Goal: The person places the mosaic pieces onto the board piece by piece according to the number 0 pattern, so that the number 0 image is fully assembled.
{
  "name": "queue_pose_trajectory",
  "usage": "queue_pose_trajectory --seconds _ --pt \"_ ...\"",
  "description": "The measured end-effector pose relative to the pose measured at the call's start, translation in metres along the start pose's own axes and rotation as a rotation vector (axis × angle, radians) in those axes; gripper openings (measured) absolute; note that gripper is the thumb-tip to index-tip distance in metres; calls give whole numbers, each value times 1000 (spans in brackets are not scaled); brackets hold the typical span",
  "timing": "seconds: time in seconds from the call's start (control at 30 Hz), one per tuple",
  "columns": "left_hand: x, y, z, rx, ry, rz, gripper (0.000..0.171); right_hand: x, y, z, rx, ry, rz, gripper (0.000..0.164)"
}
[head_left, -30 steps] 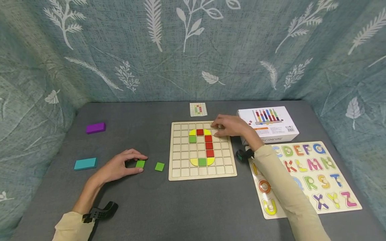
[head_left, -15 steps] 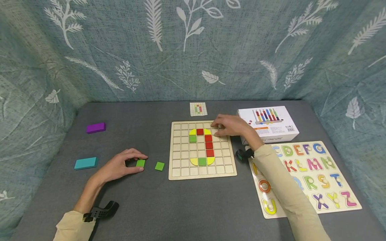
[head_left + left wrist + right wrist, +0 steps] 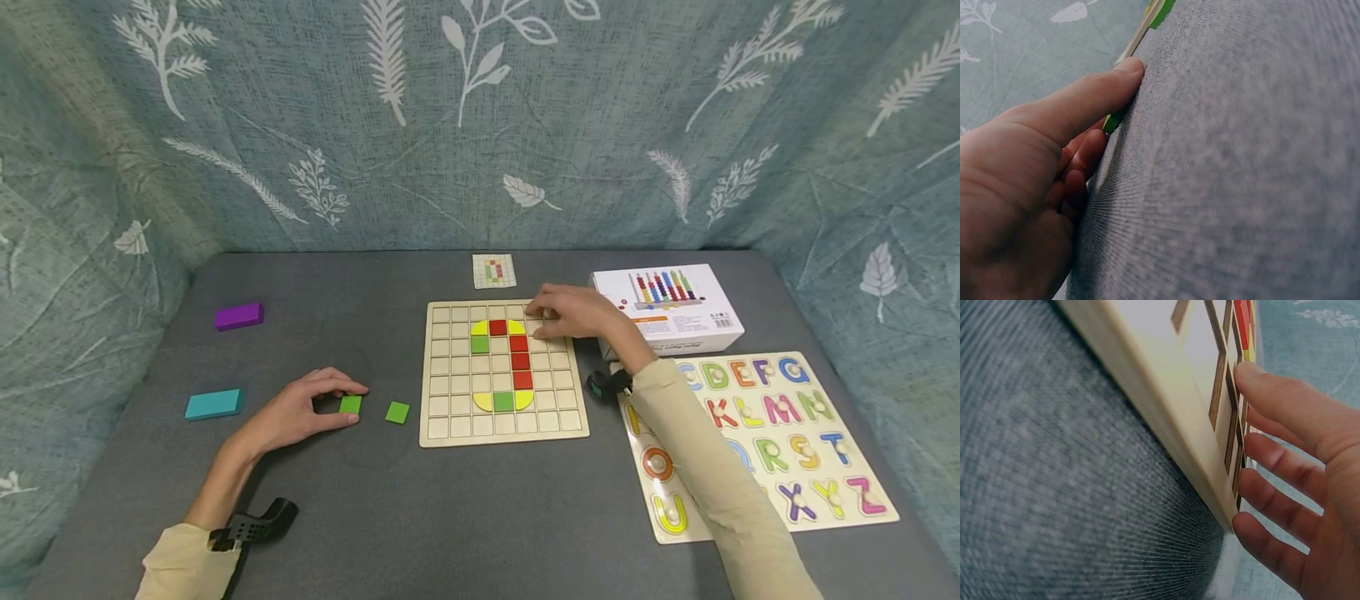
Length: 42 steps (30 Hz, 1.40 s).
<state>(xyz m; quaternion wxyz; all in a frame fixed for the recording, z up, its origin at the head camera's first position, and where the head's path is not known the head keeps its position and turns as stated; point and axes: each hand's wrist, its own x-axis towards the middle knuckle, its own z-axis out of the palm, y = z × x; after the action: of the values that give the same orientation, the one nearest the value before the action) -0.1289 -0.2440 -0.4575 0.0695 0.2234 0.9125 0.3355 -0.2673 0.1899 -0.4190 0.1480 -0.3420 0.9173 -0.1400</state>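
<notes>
My left hand (image 3: 303, 408) rests on the table with thumb and fingers at opposite edges of a green square tile (image 3: 350, 404), pinching it where it lies. In the left wrist view, the thumb hides most of that tile (image 3: 1110, 122). A second green tile (image 3: 397, 412) lies just to its right. My right hand (image 3: 573, 312) rests its fingertips on the upper right of a wooden grid board (image 3: 450, 427); the fingers are loosely bent with nothing held, as the right wrist view also shows. Red tiles (image 3: 521, 361), green tiles and yellow rounded corner pieces form a partial ring on the board.
A small pattern card (image 3: 493, 272) lies behind the board. At right are a white abacus box (image 3: 667, 308) and an alphabet puzzle board (image 3: 757, 467), partly under the right forearm. Purple (image 3: 239, 317) and teal (image 3: 213, 404) blocks lie at left. A curtain hangs behind.
</notes>
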Motion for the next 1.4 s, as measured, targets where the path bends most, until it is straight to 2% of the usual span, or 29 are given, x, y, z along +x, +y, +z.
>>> queue_pose_trajectory --seconds 0.3,0.47,0.6,0.8,0.97,1.13,1.4 --pt "0 1 -1 0 4 -8 33 0 0 1 -2 -4 6 41" --pt "9 11 -4 -65 26 -47 29 0 -1 1 -6 -2 -1 40" --pt "30 35 2 -70 20 -36 28 0 -1 1 -4 -2 -8 41" --pt "85 85 26 -24 -32 20 29 0 0 1 -1 8 -8 40" --pt "121 106 48 31 -83 74 22 0 0 1 7 5 -5 40" --pt "136 113 58 108 -106 66 19 1 1 2 -1 3 -10 41" --pt "139 114 57 119 -94 105 18 1 1 0 -19 9 6 40"
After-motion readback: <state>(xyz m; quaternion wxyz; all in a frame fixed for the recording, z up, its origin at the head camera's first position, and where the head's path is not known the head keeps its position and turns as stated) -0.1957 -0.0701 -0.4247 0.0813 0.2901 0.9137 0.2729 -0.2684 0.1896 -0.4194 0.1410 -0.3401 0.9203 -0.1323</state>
